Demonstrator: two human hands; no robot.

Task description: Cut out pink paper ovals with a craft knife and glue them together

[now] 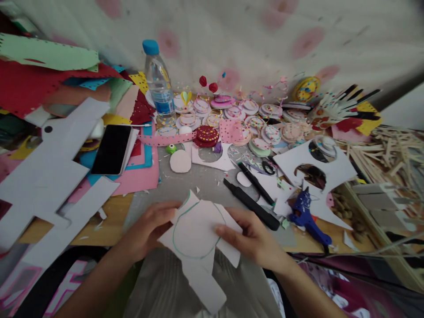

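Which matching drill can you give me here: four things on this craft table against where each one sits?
Things: 1 water bottle; 2 phone; 3 glue gun; 4 white sheet.
Places: a) held by left hand and right hand; b) lying flat, left side; c) upright at the back; d) lying to the right of the right hand.
Pairs: 1-c; 2-b; 3-d; 4-a.

Table (205,183) with bottle (159,84), pen (251,204), pink disc (180,161)

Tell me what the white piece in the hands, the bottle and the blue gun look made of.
White piece: thin matte paper or card, ragged cut edges, green pen line.
Bottle: clear glossy plastic, blue cap.
Blue gun: likely moulded plastic.
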